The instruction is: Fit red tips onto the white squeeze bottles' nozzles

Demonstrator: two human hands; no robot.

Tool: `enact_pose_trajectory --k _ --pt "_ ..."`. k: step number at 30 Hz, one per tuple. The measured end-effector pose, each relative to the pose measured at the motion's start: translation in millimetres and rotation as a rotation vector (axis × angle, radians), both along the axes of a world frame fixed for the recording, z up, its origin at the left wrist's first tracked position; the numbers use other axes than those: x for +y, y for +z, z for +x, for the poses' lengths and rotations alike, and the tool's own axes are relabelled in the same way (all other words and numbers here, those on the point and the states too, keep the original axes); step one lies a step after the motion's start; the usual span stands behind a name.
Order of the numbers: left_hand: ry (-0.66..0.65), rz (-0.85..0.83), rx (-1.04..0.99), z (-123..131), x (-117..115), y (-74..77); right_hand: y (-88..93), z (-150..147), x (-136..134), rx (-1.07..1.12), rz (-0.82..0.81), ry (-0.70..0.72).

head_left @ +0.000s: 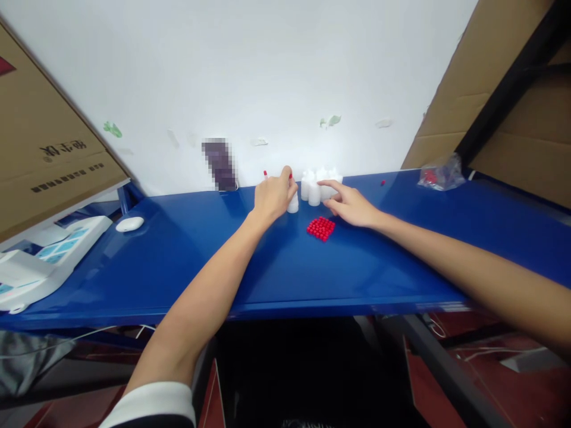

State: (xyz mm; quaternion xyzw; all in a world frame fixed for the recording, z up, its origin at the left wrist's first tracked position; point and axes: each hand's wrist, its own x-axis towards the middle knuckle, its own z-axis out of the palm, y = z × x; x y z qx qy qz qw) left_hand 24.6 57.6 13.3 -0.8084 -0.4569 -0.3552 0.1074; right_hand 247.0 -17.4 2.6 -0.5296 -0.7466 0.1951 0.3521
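Several white dropper bottles and red caps occupied the blue desk: left hand, grip pinching a red-capped bottle; right hand, grip loosely parted.

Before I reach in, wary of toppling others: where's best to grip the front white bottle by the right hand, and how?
Probably pinch the front bottle by its wider body, from the near side; it stands upright, other bottles behind.
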Motion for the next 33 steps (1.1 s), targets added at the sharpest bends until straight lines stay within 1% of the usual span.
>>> enact_pose_trajectory --k 3,6,8,10,12,13,15,17,18,20,22,24,25,27,30,33 --pt "0.100 -0.013 0.057 -2 -6 5.9 1.2 0 -1 -0.011 -0.001 -0.003" --pt "0.210 -0.074 0.116 -3 -16 14.9 2.4 0 -3 0.008 0.002 -0.012" --pt "0.239 -0.105 0.113 -4 -22 19.8 2.5 1 -3 0.041 0.022 -0.030" --pt "0.233 -0.106 0.077 -5 -26 22.0 1.9 2 -3 0.077 0.048 -0.053" --pt "0.175 -0.084 0.040 -4 -29 20.8 0.8 3 -1 0.093 0.067 -0.063" --pt "0.123 -0.072 0.033 -3 -31 18.9 0.2 3 -1 0.092 0.072 -0.064" --pt "-0.018 -0.065 0.039 2 -35 13.4 -0.9 4 0 0.081 0.082 -0.060" --pt "-0.174 -0.106 0.028 8 -39 6.7 -1.4 4 0 0.065 0.092 -0.055" --pt "-0.249 -0.155 -0.008 12 -41 3.4 -1.5 4 0 0.059 0.093 -0.052" --pt "-0.365 -0.317 -0.155 18 -44 -2.1 -1.3 3 0 0.048 0.077 -0.043" --pt "-0.437 -0.523 -0.316 22 -45 -5.3 -1.0 3 1 0.032 0.037 -0.032" --pt "-0.471 -0.697 -0.412 24 -44 -6.3 -1.0 2 2 0.017 -0.004 -0.022" --pt "-0.474 -0.754 -0.433 25 -43 -6.3 -1.1 2 3 0.010 -0.016 -0.016" --pt "-0.451 -0.804 -0.452 24 -41 -6.3 -1.4 1 4 0.007 -0.021 -0.002" --pt "-0.341 -0.760 -0.451 22 -36 -7.6 -1.3 2 3 0.033 -0.002 -0.004" --pt "-0.218 -0.693 -0.426 17 -29 -10.2 0.2 2 0 0.067 0.047 -0.064"
